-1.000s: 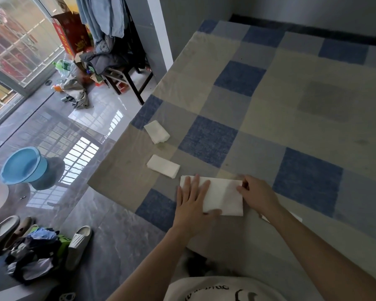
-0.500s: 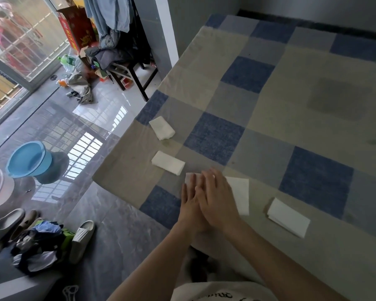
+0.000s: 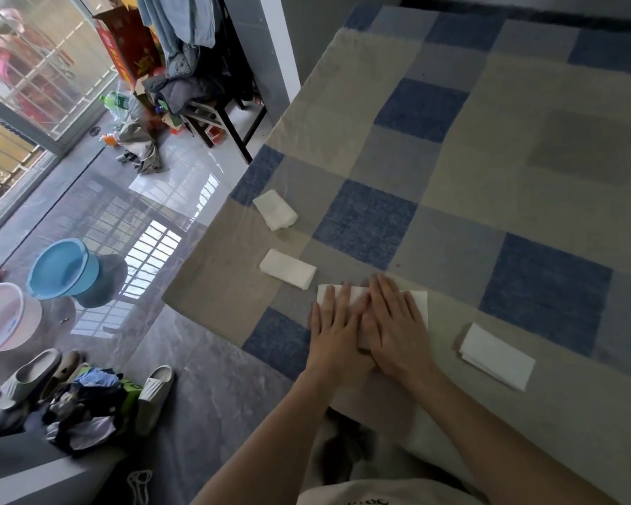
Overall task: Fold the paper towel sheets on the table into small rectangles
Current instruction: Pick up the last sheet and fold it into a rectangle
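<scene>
A white paper towel sheet point(image 3: 420, 302) lies folded near the table's front left corner, mostly hidden under both hands. My left hand point(image 3: 334, 331) presses flat on its left part with straight fingers. My right hand point(image 3: 396, 322) lies flat beside it, touching the left hand, and presses the sheet's middle and right. Two small folded towel rectangles lie further left along the edge, one near point(image 3: 288, 268) and one further off point(image 3: 274, 209). A flat stack of white sheets point(image 3: 496, 355) rests to the right of my hands.
The table wears a checked blue, grey and beige cloth point(image 3: 489, 176); its left edge drops to a tiled floor. On the floor lie a blue basin point(image 3: 64, 273), a pink basin point(image 3: 4, 320), slippers point(image 3: 153, 395) and clothes. A dark stool point(image 3: 219, 122) stands beyond the table's left side.
My right hand moved from the sheet's right end to lie flat beside my left hand on the sheet. The stack of sheets on the right became visible.
</scene>
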A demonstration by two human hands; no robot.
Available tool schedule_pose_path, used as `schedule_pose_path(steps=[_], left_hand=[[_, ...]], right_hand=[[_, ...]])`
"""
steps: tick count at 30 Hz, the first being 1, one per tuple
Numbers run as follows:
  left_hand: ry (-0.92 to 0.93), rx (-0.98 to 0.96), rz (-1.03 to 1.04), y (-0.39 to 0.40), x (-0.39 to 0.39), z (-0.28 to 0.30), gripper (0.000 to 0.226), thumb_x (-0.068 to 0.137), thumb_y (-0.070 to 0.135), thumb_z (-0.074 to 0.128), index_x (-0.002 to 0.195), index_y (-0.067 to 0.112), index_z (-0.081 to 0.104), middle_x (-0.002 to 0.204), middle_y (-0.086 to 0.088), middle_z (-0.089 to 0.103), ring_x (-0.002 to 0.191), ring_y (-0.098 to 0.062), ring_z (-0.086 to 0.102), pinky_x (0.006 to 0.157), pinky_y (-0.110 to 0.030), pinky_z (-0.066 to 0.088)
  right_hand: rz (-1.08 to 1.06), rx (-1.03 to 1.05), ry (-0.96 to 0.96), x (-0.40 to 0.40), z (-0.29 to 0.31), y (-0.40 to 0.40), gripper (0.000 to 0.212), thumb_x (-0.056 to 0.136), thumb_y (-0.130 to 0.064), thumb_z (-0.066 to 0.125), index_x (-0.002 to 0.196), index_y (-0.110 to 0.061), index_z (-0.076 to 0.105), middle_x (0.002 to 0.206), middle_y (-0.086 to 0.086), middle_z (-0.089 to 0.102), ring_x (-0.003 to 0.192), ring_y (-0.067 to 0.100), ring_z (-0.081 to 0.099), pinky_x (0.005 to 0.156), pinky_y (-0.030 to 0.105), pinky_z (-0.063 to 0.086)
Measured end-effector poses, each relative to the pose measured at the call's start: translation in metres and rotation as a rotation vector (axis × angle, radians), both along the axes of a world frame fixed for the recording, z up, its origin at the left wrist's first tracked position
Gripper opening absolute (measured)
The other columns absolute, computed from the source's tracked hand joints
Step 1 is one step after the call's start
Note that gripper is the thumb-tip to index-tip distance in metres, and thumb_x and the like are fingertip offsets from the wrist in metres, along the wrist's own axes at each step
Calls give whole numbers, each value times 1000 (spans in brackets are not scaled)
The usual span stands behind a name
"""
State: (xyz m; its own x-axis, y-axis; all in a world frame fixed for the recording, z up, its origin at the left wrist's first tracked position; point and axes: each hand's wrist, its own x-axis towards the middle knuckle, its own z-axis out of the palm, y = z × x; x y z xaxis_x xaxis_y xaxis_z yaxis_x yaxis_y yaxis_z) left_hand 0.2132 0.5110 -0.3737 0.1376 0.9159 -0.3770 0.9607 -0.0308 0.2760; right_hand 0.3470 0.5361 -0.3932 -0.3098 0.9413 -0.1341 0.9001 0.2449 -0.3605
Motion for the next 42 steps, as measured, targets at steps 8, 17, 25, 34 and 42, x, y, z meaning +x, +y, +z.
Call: schedule_pose_path(steps=[8,17,25,34,42], left_hand=[[-49,38,29,-5,-10,-5,87,87,65,29,153,24,-12,157,5,-29,140,-16,-35,116,-49,-18],[-259,365,54,3,44,14,56,101,31,31,153,15,18,163,-1,1,149,-15,-8,120,-41,-2],[-282,269,-71,15,44,-11,57,100,33,18,154,18,13,162,4,6,148,-7,-5,120,-40,7],[-82,224,-44,3,-9,-18,57,102,43,24,154,25,8,161,9,-2,147,-7,-10,120,-38,-1],[47,137,-144,3,-21,-10,81,93,69,22,154,23,-7,159,-5,-22,144,-18,-26,118,-39,-13]], right_hand=[[19,50,-106,24,-4,-1,62,95,-38,24,151,-11,22,158,7,22,145,21,20,115,41,12],[78,109,-72,27,-9,-1,71,90,-35,31,152,-12,5,157,10,20,145,23,16,115,45,12],[113,113,-113,25,-4,-3,86,84,-40,38,152,-11,-7,154,14,27,144,26,19,114,46,15],[42,56,-138,25,-7,-1,61,97,-39,25,152,-13,19,159,6,19,146,19,16,117,43,15],[33,11,-125,23,5,-2,61,95,-38,27,150,-11,25,157,8,24,144,22,23,116,40,10]])
